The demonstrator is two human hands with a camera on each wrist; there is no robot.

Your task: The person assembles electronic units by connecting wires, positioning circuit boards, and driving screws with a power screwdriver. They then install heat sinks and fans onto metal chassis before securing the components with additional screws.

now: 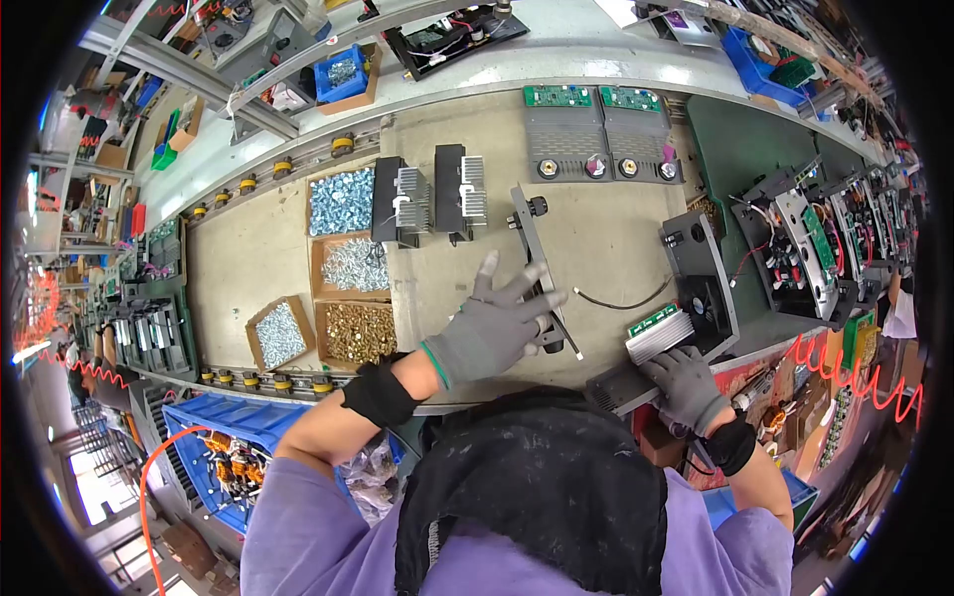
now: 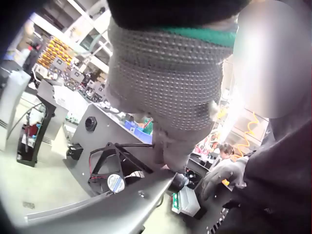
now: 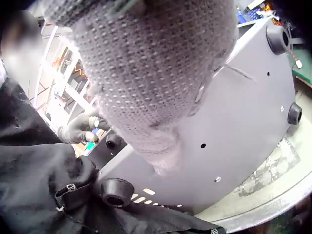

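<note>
The left hand (image 1: 492,336), gloved in grey, grips a dark metal panel (image 1: 530,230) that stands on edge; its fingers are spread over the panel's top edge. In the left wrist view a fan frame and a round label show beside this panel (image 2: 92,141). The right hand (image 1: 686,389) holds the near side of a dark metal chassis (image 1: 720,260) next to a silver heatsink (image 1: 661,338) with a green board. The right wrist view shows the chassis underside (image 3: 229,131) with black rubber feet, the hand against it. The fingertips on the inner side are hidden there.
Boxes of silver screws (image 1: 341,202) and brass-coloured parts (image 1: 360,333) lie left, near two heatsink units (image 1: 460,194). A loose black cable (image 1: 621,303) lies between the hands. Grey plates (image 1: 566,139) with green boards stand at the back; wired assemblies (image 1: 810,243) stand right.
</note>
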